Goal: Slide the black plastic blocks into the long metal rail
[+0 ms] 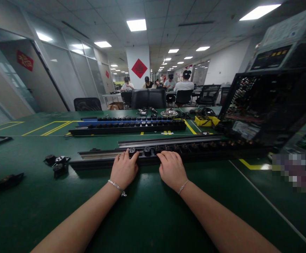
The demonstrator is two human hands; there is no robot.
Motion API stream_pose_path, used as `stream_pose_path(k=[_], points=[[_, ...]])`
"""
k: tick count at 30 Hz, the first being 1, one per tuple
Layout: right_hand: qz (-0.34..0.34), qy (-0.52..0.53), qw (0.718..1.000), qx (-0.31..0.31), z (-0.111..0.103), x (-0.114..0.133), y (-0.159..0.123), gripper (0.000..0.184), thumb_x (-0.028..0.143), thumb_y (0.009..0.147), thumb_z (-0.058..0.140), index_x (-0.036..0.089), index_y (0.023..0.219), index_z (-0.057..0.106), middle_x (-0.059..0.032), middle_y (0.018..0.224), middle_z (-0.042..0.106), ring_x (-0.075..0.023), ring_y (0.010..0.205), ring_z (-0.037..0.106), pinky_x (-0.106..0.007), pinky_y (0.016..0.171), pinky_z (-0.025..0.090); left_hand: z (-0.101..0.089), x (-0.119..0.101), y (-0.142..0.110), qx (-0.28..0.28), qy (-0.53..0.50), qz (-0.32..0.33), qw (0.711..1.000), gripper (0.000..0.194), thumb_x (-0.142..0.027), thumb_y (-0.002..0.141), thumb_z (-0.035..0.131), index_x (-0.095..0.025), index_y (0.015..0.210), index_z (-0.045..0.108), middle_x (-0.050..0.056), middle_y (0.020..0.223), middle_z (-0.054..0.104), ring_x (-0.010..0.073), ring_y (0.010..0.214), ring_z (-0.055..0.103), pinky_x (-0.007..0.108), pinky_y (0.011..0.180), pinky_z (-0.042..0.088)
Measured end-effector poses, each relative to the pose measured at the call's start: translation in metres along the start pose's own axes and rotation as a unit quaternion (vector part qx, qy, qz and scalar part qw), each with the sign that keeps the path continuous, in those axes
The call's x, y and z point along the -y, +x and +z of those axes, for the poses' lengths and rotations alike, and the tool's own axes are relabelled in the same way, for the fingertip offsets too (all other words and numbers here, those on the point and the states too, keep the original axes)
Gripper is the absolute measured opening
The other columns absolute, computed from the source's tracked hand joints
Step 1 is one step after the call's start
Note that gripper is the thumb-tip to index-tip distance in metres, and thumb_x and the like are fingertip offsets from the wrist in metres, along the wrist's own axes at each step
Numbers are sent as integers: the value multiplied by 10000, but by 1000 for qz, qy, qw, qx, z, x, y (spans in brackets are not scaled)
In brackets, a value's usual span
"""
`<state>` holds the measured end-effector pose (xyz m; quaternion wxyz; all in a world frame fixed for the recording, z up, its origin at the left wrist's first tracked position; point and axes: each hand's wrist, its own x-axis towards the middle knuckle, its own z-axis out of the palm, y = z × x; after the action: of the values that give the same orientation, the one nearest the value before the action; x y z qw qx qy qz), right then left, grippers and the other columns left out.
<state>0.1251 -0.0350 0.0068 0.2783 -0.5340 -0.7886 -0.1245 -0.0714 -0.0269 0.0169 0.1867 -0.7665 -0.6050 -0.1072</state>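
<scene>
On my feed, long black channel-shaped rail (149, 161), likely metal, at twelve o'clock: I judge it stiff, fairly heavy, smooth; best held by both side walls. Left hand (123, 169): fingers part-spread on it, thumb and forefinger around small round black module (132, 150), pinch unclear. Right hand (172, 170): fingers bent, tips at rail, grip hidden.

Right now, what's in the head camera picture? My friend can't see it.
A person's left hand and right hand touch a long black rail with round parts, on a green table. Behind it lie more rails and a yellow tray; people sit farther back.
</scene>
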Motion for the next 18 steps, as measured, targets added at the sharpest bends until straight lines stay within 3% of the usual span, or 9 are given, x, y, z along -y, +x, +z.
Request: stream_pose_path(k=[18], points=[[24,-12,1000,-5,-4,-3,2,319,162,793,468,154,1085,596,-89,1103,606,-219,1036,479,-364,949,286,-8,4,2,37,9,-18,999,428,-295,842,419,-260,1262,494,158,1276,536,294,1167,494,484,987,294]])
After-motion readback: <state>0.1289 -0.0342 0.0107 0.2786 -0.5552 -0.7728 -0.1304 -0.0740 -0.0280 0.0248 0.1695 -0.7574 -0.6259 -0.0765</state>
